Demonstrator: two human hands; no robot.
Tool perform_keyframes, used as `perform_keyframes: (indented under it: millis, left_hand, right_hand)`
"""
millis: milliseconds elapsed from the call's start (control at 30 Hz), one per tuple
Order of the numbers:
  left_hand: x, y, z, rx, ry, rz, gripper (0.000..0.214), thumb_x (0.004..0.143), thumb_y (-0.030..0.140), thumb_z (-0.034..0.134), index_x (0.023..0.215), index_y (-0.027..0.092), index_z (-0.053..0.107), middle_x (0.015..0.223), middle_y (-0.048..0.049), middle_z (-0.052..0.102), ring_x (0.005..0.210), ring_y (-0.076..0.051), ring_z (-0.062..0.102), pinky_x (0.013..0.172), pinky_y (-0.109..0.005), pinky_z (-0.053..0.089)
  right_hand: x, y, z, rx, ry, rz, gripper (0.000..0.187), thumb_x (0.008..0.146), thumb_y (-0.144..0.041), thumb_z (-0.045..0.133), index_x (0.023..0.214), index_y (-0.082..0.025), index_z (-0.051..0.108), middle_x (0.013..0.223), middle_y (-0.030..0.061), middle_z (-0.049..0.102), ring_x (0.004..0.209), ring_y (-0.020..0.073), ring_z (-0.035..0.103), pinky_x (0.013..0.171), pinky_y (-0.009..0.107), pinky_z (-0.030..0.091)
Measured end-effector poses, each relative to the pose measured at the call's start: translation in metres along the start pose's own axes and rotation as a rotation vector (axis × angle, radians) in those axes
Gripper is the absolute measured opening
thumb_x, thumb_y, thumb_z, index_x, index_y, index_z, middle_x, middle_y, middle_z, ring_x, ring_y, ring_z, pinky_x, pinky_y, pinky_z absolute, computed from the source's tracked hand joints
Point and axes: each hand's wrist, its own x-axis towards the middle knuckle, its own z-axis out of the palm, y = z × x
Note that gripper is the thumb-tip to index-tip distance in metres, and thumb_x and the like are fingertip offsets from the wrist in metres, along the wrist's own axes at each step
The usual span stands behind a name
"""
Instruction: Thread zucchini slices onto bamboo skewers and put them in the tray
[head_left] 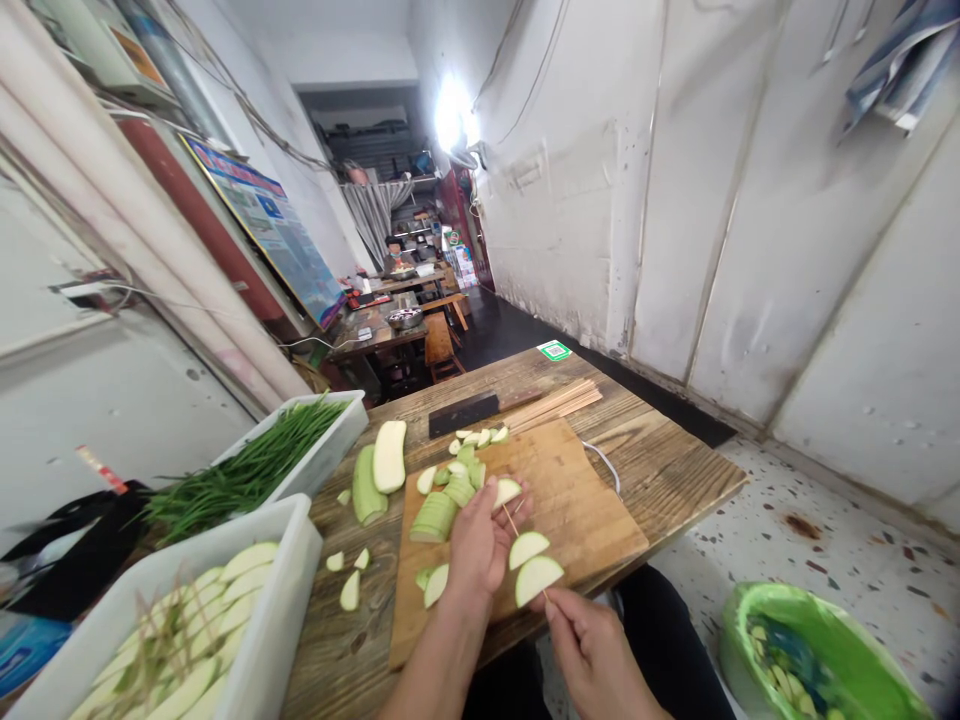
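Observation:
My left hand (484,535) is closed on a half-moon slice (507,491) of pale green-skinned vegetable, at the upper end of a thin wooden skewer (511,519). Two more half-moon slices, an upper one (529,549) and a lower one (538,580), sit along the same skewer. Pinched in the fingers of my right hand (589,640) is the skewer's lower end, just below the last slice. Both hands are over the near part of a wooden cutting board (562,470). Cut slices (439,512) lie stacked on the board beside my left hand.
A cleaver (463,413) and a bundle of skewers (559,403) lie behind the board. Uncut vegetable pieces (369,487) rest to its left. White bins hold skewered slices (217,610) and green stalks (255,455). A green-lined bin (817,610) stands at lower right.

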Motion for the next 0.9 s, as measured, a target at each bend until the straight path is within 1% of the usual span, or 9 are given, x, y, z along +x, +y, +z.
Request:
perform_keyframes:
  millis: [233,367,500,600,700,800,900]
  left_hand:
    - [-0.001,-0.006,0.006,-0.006,0.057,0.03,0.011,0.084,0.016,0.054,0.085,0.009,0.063,0.086,-0.013,0.07,0.078,-0.018,0.069,0.077,-0.034,0.056]
    - [-0.004,-0.007,0.007,0.001,0.084,0.037,0.012,0.085,0.016,0.053,0.085,0.008,0.062,0.086,-0.0138,0.07,0.078,-0.018,0.069,0.078,-0.033,0.056]
    - [-0.007,-0.01,0.007,0.009,0.077,0.014,0.012,0.085,0.017,0.053,0.084,0.009,0.062,0.086,-0.0134,0.07,0.078,-0.018,0.069,0.078,-0.033,0.056]
    - [-0.011,-0.014,0.008,0.027,0.048,-0.023,0.013,0.082,0.02,0.057,0.082,0.009,0.063,0.081,-0.0118,0.07,0.075,-0.018,0.068,0.073,-0.03,0.056]
    - [-0.014,-0.018,0.008,0.033,0.01,-0.04,0.015,0.079,0.024,0.062,0.082,0.009,0.063,0.078,-0.0096,0.069,0.072,-0.018,0.067,0.068,-0.03,0.055]
    - [-0.016,-0.018,0.007,0.038,-0.001,-0.04,0.019,0.074,0.026,0.067,0.085,0.011,0.063,0.08,-0.0089,0.069,0.073,-0.019,0.066,0.066,-0.03,0.054]
    - [-0.017,-0.018,0.006,0.07,-0.009,-0.047,0.024,0.071,0.029,0.069,0.086,0.011,0.063,0.082,-0.0088,0.068,0.072,-0.017,0.065,0.062,-0.028,0.053]
  right_hand:
    - [0.002,0.004,0.001,-0.032,0.042,0.013,0.036,0.095,-0.03,0.03,0.071,-0.016,0.053,0.06,-0.0005,0.051,0.052,0.0125,0.047,0.052,0.022,0.035]
    - [0.001,0.006,0.002,-0.034,0.05,0.021,0.035,0.095,-0.03,0.03,0.071,-0.017,0.052,0.059,-0.0006,0.051,0.051,0.0126,0.047,0.051,0.022,0.035]
    - [0.001,0.005,0.003,-0.02,0.053,0.028,0.036,0.095,-0.031,0.029,0.069,-0.018,0.05,0.058,-0.0014,0.048,0.051,0.0127,0.046,0.05,0.022,0.034]
    - [0.003,0.004,0.002,-0.019,0.063,0.04,0.036,0.095,-0.032,0.03,0.069,-0.018,0.05,0.058,-0.0017,0.047,0.051,0.0126,0.045,0.051,0.022,0.034]
    - [0.005,0.004,0.0,-0.029,0.072,0.052,0.036,0.095,-0.032,0.031,0.067,-0.018,0.049,0.057,-0.0034,0.042,0.05,0.0118,0.042,0.05,0.022,0.032]
    - [0.006,0.003,-0.002,-0.011,0.072,0.052,0.035,0.095,-0.03,0.032,0.067,-0.018,0.049,0.057,-0.0038,0.042,0.05,0.0113,0.041,0.05,0.021,0.032]
    - [0.007,0.003,-0.001,0.002,0.08,0.047,0.032,0.094,-0.028,0.034,0.069,-0.017,0.05,0.057,-0.0042,0.041,0.051,0.011,0.04,0.051,0.021,0.032]
